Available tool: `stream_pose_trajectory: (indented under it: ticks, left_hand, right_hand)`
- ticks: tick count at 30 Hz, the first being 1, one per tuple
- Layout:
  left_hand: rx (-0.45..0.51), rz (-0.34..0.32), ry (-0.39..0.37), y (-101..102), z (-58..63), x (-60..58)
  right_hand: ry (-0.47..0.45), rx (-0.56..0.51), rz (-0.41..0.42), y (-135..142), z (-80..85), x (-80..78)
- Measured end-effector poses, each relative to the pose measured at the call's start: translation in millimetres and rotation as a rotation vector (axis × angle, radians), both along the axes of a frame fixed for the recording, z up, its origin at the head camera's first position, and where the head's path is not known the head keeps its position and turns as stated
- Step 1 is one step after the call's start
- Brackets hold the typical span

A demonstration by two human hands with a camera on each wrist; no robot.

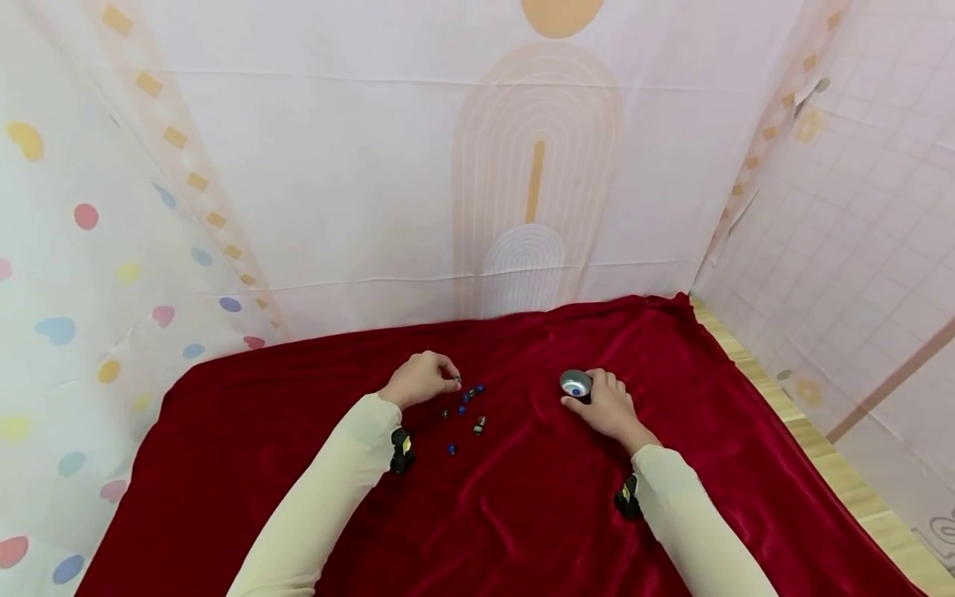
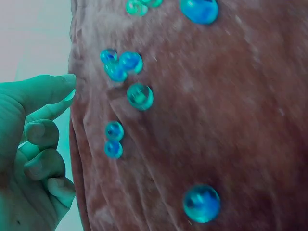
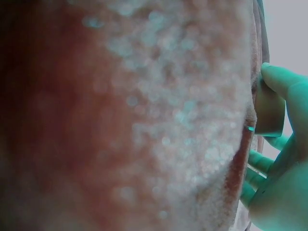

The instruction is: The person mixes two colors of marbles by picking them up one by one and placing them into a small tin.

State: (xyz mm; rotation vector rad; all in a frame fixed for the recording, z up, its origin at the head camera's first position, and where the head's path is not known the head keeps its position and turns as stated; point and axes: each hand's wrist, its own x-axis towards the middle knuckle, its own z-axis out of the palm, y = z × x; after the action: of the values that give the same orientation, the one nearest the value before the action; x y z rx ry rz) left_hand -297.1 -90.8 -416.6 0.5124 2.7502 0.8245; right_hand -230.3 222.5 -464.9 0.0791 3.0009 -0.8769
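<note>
At the left, a white wall hanging (image 1: 67, 269) dotted with coloured spots and hearts stands beside a red velvet cloth (image 1: 537, 514), over which the left hand (image 1: 421, 380) pinches a small marble (image 1: 458, 379) between thumb and forefinger. Just right of it, blue and greenish glass marbles (image 1: 462, 410) lie scattered on the velvet, before a back hanging (image 1: 358, 182) printed with a tan arch. Farther right, the right hand (image 1: 610, 404) grips a small metal cup (image 1: 574, 378) with a blue marble (image 1: 576, 392) inside, and a pale wood strip (image 1: 828, 468) borders a grid-patterned hanging (image 1: 858, 215).
</note>
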Motion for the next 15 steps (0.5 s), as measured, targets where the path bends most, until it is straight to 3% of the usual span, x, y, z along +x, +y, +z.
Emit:
stream_pose_trajectory:
  ticks: [15]
  left_hand:
    - [0.001,-0.025,0.020,32.6,13.1,-2.0]
  right_hand:
    - [0.011,0.009,0.005,-0.2,0.5,0.6]
